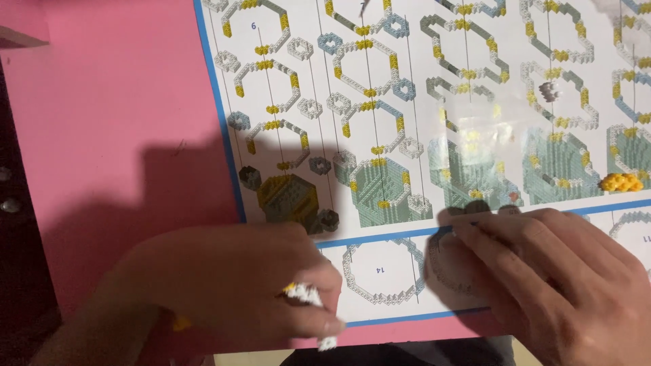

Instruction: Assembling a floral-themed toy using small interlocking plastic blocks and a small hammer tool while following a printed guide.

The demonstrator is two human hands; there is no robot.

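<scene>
A large glossy instruction sheet (434,88) with printed brick-building diagrams lies on a pink table (108,122). My left hand (230,285) sits at the sheet's lower left corner, fingers curled around a small white and yellow brick piece (313,298) that pokes out near the fingertips. My right hand (556,278) rests flat on the lower right part of the sheet, fingers spread and pointing left, pressing the paper down. Nothing shows in that hand.
A small yellow brick cluster (621,181) and a small grey-white brick piece (550,91) lie on the sheet at the right. The table's near edge runs along the bottom. A dark surface (17,224) borders the table on the left.
</scene>
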